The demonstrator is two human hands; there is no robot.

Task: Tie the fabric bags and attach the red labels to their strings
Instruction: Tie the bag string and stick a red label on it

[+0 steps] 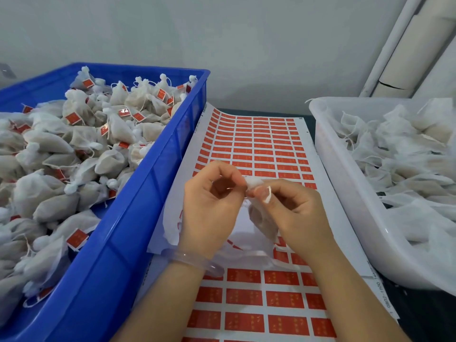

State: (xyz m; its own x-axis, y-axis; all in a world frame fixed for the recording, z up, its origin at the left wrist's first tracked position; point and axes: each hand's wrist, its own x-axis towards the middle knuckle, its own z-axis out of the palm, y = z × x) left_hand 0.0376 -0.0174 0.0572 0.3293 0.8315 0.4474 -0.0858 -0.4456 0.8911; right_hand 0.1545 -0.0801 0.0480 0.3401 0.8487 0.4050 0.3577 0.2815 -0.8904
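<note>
Above sheet of red labels (259, 144), mid tabletop: left hand (212, 206) and right hand (296, 213) both curled, pinching top of one white fabric bag (253, 183) between fingertips; bag body hangs under right palm. Blue crate (153, 193) along left edge, heaped with tied, labelled bags (49, 144). White tub (345, 193) along right edge, holding loose bags (407, 156).
</note>
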